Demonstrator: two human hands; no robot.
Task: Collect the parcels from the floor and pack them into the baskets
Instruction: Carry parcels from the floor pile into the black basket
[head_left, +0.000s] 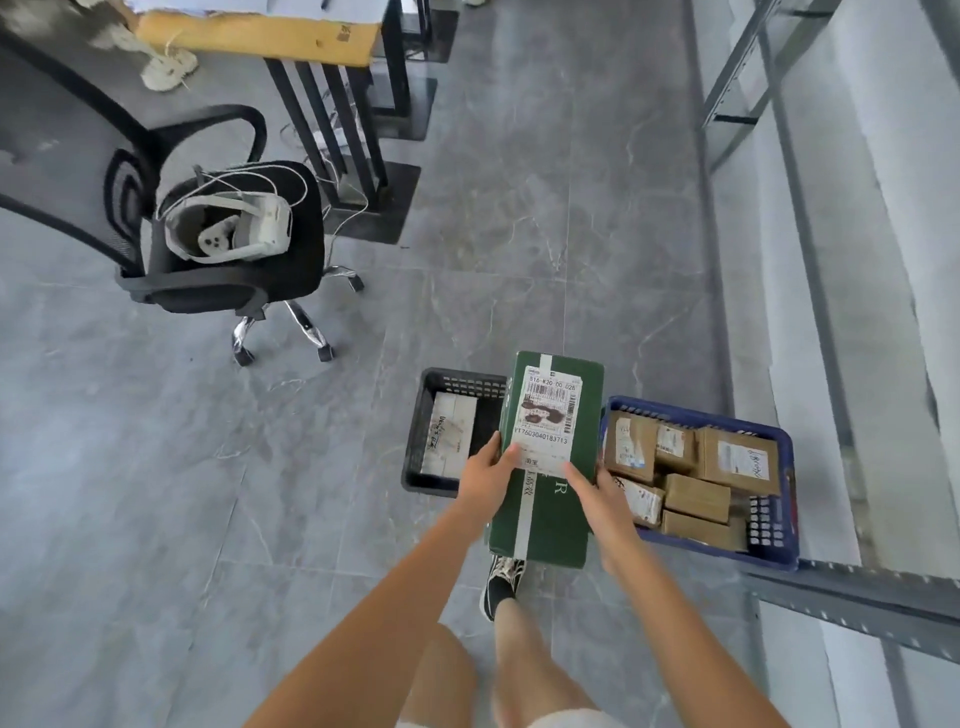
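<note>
I hold a long green parcel (561, 519) with a white shipping label in both hands, in the air above the gap between two baskets. My left hand (485, 475) grips its left edge and my right hand (605, 501) grips its right edge. On the floor to the left stands a black basket (415, 447) with one pale box (449, 434) in it. To the right stands a blue basket (779, 551) holding several brown cardboard parcels (698, 496).
A black office chair (208, 249) carrying a white headset stands at the left. Black desk legs (337, 104) and cables are behind it. Grey metal shelving (831, 597) runs along the right side. My foot (501, 582) is on the grey tiled floor below the parcel.
</note>
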